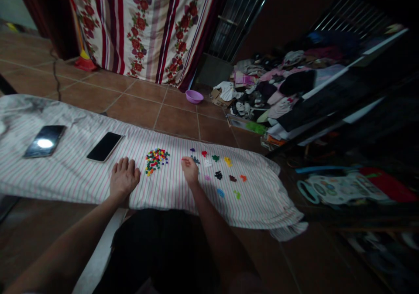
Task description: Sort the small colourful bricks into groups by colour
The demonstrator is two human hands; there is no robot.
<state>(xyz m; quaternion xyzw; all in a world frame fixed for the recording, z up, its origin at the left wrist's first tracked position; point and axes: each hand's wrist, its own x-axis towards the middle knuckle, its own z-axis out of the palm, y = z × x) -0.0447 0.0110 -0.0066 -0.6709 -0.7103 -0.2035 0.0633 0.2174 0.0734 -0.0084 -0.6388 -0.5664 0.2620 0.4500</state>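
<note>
My left hand (125, 176) lies flat on the striped cloth, fingers stretched out and holding nothing. To its right is a mixed pile of small coloured beads (156, 159). My right hand (190, 168) hovers between this pile and the sorted groups, its fingers pinched together on what looks like a small red bead (183, 159). Just beyond that hand sit grey beads (195, 159). Around them are single-colour groups: red beads (204, 153), green beads (215, 158), yellow beads (228, 161), black beads (218, 175), brown beads (232, 178) and blue beads (221, 193). The beads' exact shape is too small to tell.
A phone (105, 146) and a dark tablet-like device (45, 141) reflecting a light lie on the striped cloth (75, 172) at the left. Beyond are a purple basin (194, 96) on the tiled floor, a floral curtain (140, 28) and a heap of clothes (268, 84).
</note>
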